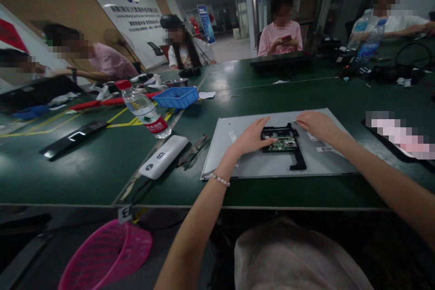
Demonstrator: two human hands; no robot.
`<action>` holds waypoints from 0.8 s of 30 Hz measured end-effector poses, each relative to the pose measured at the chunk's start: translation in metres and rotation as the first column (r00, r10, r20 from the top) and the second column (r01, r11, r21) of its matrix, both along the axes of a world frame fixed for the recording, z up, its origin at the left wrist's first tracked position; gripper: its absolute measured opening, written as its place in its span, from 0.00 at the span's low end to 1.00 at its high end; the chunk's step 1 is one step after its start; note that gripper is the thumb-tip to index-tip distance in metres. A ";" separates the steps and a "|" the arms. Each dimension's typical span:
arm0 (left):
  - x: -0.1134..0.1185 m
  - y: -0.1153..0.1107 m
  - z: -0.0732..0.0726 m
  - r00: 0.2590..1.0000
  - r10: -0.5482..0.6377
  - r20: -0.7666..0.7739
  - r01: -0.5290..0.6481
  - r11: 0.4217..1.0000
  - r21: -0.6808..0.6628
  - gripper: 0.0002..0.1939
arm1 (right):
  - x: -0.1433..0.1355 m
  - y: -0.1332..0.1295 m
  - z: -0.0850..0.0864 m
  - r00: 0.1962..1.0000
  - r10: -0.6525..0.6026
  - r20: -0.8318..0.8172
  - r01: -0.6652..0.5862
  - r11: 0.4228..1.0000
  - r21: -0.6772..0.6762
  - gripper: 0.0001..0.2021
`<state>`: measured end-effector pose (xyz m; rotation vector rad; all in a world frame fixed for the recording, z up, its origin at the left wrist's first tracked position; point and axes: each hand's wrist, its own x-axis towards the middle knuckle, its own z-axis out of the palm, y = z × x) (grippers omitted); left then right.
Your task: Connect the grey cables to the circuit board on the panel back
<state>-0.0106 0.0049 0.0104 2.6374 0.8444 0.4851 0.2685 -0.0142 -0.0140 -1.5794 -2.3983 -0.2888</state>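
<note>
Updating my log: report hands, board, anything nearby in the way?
Left hand spread, thumb over board. Right hand by frame, grip unclear. Board on panel. Glasses beside panel.

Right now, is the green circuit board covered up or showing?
Mostly showing: I see the green face of the circuit board; only the left hand covers part of it.

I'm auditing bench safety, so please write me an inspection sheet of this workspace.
Surface: green tabletop, yellow lines at left.
Job's things: black frame with circuit board, on a grey panel.
Clutter: bottle, white device, eyeglasses, blue tray left of the panel; dark-rimmed device right.
Hands: left hand over the frame's left side; right hand by the panel's far edge, grip unclear.
Cables: cable from the white device towards the tabletop's near edge.
Surroundings: people around the tabletop; pink basket below.
</note>
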 end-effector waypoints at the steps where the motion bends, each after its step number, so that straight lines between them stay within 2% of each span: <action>1: -0.001 -0.001 -0.001 1.000 0.014 -0.007 -0.014 1.000 0.010 0.38 | -0.001 0.000 0.002 1.000 0.000 -0.004 0.001 1.000 0.021 0.13; 5: -0.002 -0.002 -0.001 0.997 0.040 -0.070 -0.039 0.999 0.020 0.35 | -0.012 0.002 0.014 0.998 0.018 -0.066 -0.012 0.995 0.099 0.13; 8: -0.001 -0.003 -0.001 0.995 0.039 -0.094 -0.035 0.999 0.035 0.34 | -0.026 0.004 0.019 0.993 0.091 -0.071 -0.084 0.993 0.088 0.13; 12: 0.000 -0.005 -0.001 0.993 0.044 -0.113 -0.041 0.999 0.028 0.34 | -0.036 0.008 0.015 0.986 0.160 -0.045 -0.161 0.987 -0.010 0.12; 16: -0.001 -0.004 -0.002 0.991 0.039 -0.130 -0.037 0.999 0.015 0.34 | -0.033 0.011 0.008 0.975 0.161 -0.150 -0.176 0.980 -0.095 0.13; 24: 0.000 -0.002 -0.004 0.992 0.027 -0.120 -0.027 1.000 0.001 0.35 | -0.038 0.008 0.011 0.963 0.124 -0.240 -0.152 0.983 -0.101 0.13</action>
